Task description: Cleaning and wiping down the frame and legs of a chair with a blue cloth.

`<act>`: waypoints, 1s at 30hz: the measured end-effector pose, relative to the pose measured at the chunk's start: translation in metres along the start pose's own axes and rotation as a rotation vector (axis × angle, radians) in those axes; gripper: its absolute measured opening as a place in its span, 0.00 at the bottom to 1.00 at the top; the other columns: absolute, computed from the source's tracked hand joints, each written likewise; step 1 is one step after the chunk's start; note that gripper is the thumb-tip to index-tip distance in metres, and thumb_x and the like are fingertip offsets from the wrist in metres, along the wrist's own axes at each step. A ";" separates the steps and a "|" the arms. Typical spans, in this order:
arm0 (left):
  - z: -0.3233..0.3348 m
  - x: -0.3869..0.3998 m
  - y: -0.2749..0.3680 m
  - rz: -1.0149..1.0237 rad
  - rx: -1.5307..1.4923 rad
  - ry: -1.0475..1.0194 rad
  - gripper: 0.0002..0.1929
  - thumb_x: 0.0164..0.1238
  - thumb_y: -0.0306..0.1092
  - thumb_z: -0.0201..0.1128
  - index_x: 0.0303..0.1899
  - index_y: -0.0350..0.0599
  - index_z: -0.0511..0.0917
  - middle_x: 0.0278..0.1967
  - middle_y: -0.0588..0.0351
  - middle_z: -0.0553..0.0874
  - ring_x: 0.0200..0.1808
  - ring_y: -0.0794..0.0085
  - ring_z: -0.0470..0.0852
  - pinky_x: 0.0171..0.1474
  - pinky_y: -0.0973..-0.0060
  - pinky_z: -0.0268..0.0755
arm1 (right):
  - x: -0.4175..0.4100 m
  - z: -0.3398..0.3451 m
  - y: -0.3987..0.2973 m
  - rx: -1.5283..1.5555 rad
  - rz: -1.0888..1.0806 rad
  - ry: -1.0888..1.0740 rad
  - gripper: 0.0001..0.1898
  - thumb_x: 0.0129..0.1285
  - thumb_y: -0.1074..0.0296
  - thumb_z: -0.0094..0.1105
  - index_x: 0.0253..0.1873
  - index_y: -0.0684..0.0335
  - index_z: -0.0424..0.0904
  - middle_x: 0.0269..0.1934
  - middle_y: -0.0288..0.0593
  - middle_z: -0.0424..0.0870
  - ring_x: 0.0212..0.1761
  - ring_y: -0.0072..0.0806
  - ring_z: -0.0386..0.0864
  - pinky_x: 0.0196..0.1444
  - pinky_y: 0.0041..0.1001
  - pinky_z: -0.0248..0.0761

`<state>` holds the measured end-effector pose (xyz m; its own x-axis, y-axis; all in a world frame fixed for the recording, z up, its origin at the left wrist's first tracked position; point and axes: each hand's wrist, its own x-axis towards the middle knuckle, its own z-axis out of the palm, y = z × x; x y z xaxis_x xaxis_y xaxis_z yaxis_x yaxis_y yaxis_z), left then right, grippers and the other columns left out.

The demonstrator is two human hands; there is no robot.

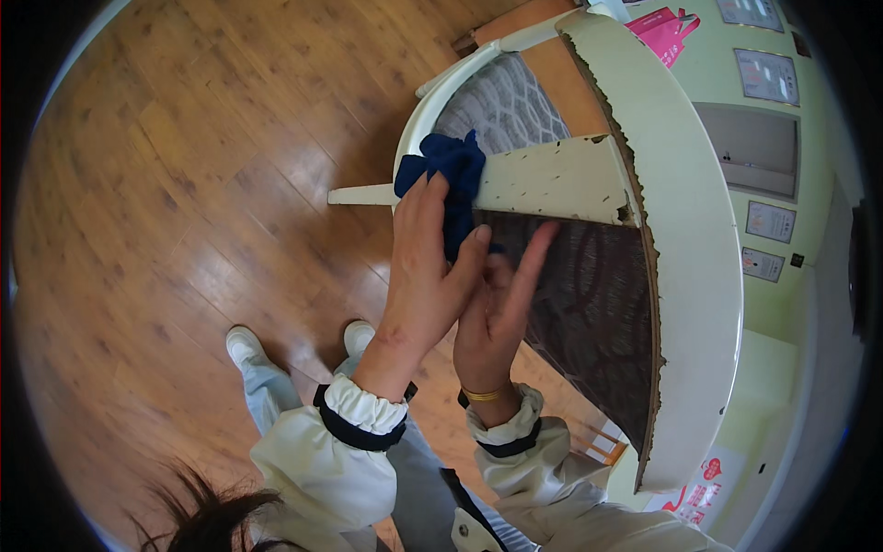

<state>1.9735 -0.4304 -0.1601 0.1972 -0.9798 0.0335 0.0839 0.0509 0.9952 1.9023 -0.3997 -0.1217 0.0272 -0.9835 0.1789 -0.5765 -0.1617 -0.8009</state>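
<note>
A crumpled dark blue cloth [455,165] lies against the curved white edge of a painted furniture piece [552,181], over the end of its chipped white panel. My left hand [424,276] is on the cloth, back of the hand up, fingers along it and thumb stretched to the right. Just right of it, my right hand [493,310] has its fingers curled at a lower fold of the cloth, with one finger extended toward a dark brown patterned surface [593,297]. The left thumb overlaps the right hand, so part of that grip is hidden.
A broad white curved panel [697,262] with a ragged brown edge rises at right. Grey patterned fabric [503,96] and an orange-tan panel [566,83] lie beyond. A white leg [362,195] juts over the wood floor [172,172]. A pink bag [659,34] stands behind.
</note>
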 end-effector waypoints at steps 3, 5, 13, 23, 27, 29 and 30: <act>0.002 -0.005 0.008 0.236 0.049 0.006 0.28 0.54 0.31 0.58 0.57 0.32 0.60 0.55 0.34 0.63 0.59 0.43 0.60 0.61 0.59 0.53 | -0.006 -0.002 0.002 -0.058 -0.089 0.127 0.32 0.62 0.77 0.40 0.67 0.68 0.35 0.47 0.48 0.67 0.44 0.27 0.69 0.47 0.24 0.62; -0.003 0.006 0.054 0.411 0.006 -0.040 0.29 0.50 0.27 0.57 0.57 0.34 0.60 0.55 0.37 0.64 0.58 0.43 0.60 0.60 0.57 0.53 | -0.004 -0.014 -0.014 -0.111 -0.292 0.271 0.28 0.64 0.68 0.43 0.64 0.69 0.44 0.52 0.51 0.64 0.48 0.33 0.68 0.51 0.32 0.62; -0.014 0.021 0.047 0.335 -0.067 -0.034 0.28 0.44 0.28 0.56 0.53 0.37 0.65 0.55 0.43 0.67 0.55 0.46 0.62 0.57 0.57 0.54 | -0.011 -0.001 -0.012 0.038 -0.259 0.179 0.29 0.57 0.80 0.47 0.62 0.77 0.45 0.60 0.57 0.54 0.60 0.43 0.59 0.61 0.37 0.52; -0.014 0.027 0.119 0.634 0.122 -0.100 0.26 0.60 0.47 0.41 0.49 0.37 0.75 0.47 0.44 0.75 0.52 0.53 0.68 0.57 0.62 0.54 | -0.015 -0.014 -0.053 0.001 -0.147 0.259 0.24 0.60 0.71 0.46 0.59 0.75 0.51 0.58 0.58 0.57 0.61 0.43 0.59 0.62 0.39 0.50; -0.024 0.051 0.096 0.446 0.033 -0.119 0.22 0.57 0.40 0.52 0.52 0.39 0.69 0.50 0.40 0.68 0.50 0.48 0.65 0.55 0.58 0.56 | -0.012 0.001 -0.050 0.126 -0.146 0.319 0.19 0.61 0.71 0.43 0.55 0.74 0.59 0.56 0.55 0.62 0.59 0.40 0.62 0.60 0.38 0.53; -0.018 0.036 0.105 0.502 0.013 -0.124 0.21 0.57 0.41 0.52 0.51 0.42 0.72 0.49 0.42 0.70 0.50 0.50 0.65 0.55 0.61 0.57 | -0.003 -0.009 -0.053 0.065 -0.147 0.298 0.19 0.61 0.71 0.44 0.55 0.74 0.59 0.56 0.55 0.63 0.58 0.40 0.62 0.60 0.37 0.53; -0.022 0.026 0.105 0.531 0.040 -0.138 0.21 0.56 0.41 0.52 0.51 0.43 0.73 0.49 0.43 0.71 0.50 0.50 0.66 0.54 0.62 0.57 | -0.002 -0.006 -0.055 0.063 -0.149 0.279 0.19 0.61 0.71 0.44 0.55 0.74 0.60 0.55 0.55 0.64 0.58 0.39 0.63 0.59 0.37 0.54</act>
<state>2.0087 -0.4468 -0.0572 0.0719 -0.8379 0.5410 -0.0304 0.5403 0.8409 1.9292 -0.3882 -0.0751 -0.1221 -0.8900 0.4394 -0.5312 -0.3154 -0.7863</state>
